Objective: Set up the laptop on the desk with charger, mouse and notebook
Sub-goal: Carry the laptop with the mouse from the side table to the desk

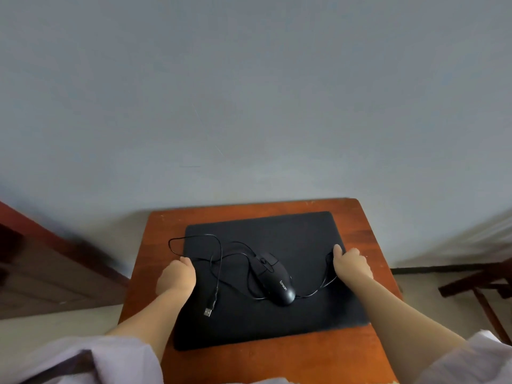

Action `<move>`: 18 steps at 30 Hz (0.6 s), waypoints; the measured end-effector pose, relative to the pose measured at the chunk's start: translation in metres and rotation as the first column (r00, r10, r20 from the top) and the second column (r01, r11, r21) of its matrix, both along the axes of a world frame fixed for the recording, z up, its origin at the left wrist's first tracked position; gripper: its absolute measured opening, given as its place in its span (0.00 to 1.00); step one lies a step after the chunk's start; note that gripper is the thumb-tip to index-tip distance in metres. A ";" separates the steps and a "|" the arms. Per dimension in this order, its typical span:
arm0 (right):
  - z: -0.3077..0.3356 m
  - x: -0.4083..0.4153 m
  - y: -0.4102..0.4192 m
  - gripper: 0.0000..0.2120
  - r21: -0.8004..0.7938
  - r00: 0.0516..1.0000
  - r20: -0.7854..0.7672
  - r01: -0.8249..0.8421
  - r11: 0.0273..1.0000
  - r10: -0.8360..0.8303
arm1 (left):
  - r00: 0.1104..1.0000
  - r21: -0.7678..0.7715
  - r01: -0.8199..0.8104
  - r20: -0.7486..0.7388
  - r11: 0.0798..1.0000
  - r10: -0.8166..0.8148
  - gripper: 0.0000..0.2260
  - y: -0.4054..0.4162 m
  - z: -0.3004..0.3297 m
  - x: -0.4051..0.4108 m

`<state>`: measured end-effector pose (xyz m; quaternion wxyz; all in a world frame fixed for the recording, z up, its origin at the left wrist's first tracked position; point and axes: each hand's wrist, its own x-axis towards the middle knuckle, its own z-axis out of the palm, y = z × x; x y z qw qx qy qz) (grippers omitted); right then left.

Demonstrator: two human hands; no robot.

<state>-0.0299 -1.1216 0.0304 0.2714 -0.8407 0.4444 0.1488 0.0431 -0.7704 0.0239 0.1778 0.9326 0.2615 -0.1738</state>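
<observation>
Hands are clamped on the closed black laptop [277,273], which lies flat on the small wooden desk [155,259]: the left hand [177,278] is curled over its left edge and the right hand [350,263] over its right edge, thumb on the lid. A wired mouse [277,284] is carried loose on the lid, its cable [219,261] looped across with the USB plug [208,312] near the front. Judged best, the laptop should be kept level and settled slowly so the mouse is not tipped off; charger and notebook are not seen.
</observation>
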 end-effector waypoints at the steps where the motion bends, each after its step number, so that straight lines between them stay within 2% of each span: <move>1: -0.003 0.000 -0.001 0.31 -0.004 1.000 0.001 -0.011 1.000 0.011 | 0.999 0.000 -0.024 -0.023 1.000 0.024 0.25 -0.001 0.002 0.002; 6: -0.007 -0.003 -0.007 0.35 0.049 0.997 0.064 0.031 0.998 -0.034 | 0.949 -0.126 -0.290 -0.166 0.949 0.269 0.29 -0.004 0.013 0.016; 8: -0.007 -0.009 -0.005 0.34 0.052 0.995 0.089 0.046 0.998 -0.051 | 0.945 -0.166 -0.315 -0.149 0.934 0.292 0.30 -0.006 0.013 0.017; 13: -0.008 -0.043 -0.014 0.32 0.068 0.961 0.199 0.180 0.981 -0.190 | 0.974 -0.171 -0.226 -0.054 0.959 0.220 0.32 -0.029 0.016 0.010; 18: 0.002 -0.107 -0.052 0.29 0.123 0.876 0.293 0.362 0.924 -0.382 | 1.000 -0.198 -0.015 0.020 0.980 0.020 0.31 -0.096 0.029 0.001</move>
